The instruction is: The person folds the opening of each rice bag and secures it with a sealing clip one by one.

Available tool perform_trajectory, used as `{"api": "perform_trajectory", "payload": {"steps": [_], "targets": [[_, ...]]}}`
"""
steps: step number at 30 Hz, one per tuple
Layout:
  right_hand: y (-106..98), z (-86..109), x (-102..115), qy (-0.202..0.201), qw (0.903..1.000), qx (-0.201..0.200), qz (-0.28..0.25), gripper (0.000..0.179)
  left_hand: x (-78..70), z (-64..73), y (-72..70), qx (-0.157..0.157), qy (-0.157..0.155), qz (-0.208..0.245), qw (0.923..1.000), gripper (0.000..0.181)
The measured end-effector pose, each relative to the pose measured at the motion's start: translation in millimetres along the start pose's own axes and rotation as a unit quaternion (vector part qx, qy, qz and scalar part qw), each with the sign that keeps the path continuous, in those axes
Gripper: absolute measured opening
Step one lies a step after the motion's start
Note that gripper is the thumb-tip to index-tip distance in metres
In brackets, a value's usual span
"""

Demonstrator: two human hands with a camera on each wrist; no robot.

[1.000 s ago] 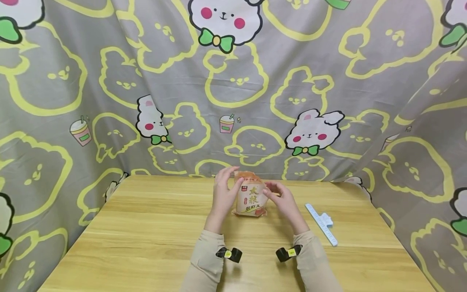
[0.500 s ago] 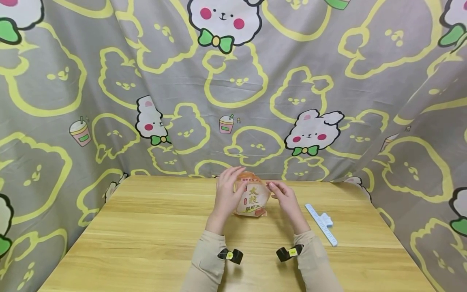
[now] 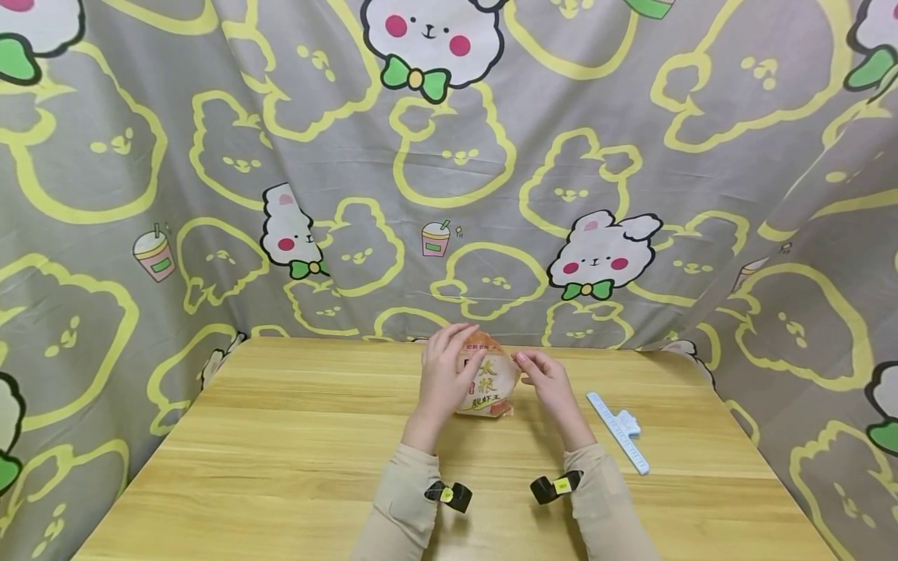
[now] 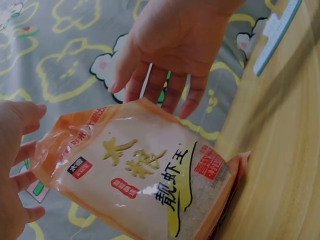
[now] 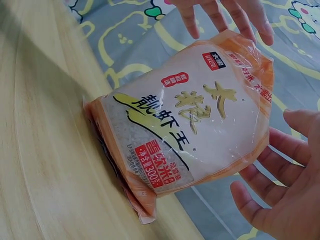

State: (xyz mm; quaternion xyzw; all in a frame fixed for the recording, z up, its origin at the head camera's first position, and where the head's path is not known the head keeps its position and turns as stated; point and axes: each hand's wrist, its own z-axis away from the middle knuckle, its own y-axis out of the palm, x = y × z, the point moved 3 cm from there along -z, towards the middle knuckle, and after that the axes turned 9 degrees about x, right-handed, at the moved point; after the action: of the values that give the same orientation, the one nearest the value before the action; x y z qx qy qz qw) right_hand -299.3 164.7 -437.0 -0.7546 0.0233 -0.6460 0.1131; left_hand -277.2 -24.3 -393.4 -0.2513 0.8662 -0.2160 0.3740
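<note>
A bag of rice (image 3: 489,383) in clear and orange plastic stands upright on the table, its bottom edge on the wood. My left hand (image 3: 443,374) lies along the bag's upper left side, fingers extended toward its top and thumb across the front. In the left wrist view, the fingers of that hand (image 4: 17,170) are spread at the bag's top corner. On the other side, my right hand (image 3: 549,387) has loosely bent fingers right at the bag's right edge. The right wrist view shows these right-hand fingers (image 5: 280,170) spread beside the orange edge, not curled round it.
A light blue bag clip (image 3: 619,433) lies on the wooden table (image 3: 295,467) to the right of the right forearm. A grey curtain (image 3: 337,179) with cartoon prints hangs behind the table's back edge and along both sides. Black cameras (image 3: 449,495) are strapped on both wrists.
My left hand has shifted right, further over the bag's front. My right hand has drawn slightly to the right, its thumb moving from the bag's front to its edge. The bag stays in place.
</note>
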Motion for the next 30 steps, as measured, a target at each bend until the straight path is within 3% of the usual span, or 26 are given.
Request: {"api": "perform_trajectory", "payload": {"steps": [7,19,30], "targets": [[0,-0.3,0,0.004,1.0000,-0.005,-0.001,0.030,-3.6,1.0,2.9,-0.018,0.007,-0.002,0.9998,0.035],[0,-0.6,-2,0.009,0.9999,-0.001,0.010,0.029,-5.8,1.7,6.5,-0.018,-0.004,-0.005,0.9998,0.035],[1,0.7,-2,0.018,0.9998,-0.002,0.001,0.026,-8.7,3.1,12.0,-0.059,-0.007,-0.020,0.9980,0.032]]}}
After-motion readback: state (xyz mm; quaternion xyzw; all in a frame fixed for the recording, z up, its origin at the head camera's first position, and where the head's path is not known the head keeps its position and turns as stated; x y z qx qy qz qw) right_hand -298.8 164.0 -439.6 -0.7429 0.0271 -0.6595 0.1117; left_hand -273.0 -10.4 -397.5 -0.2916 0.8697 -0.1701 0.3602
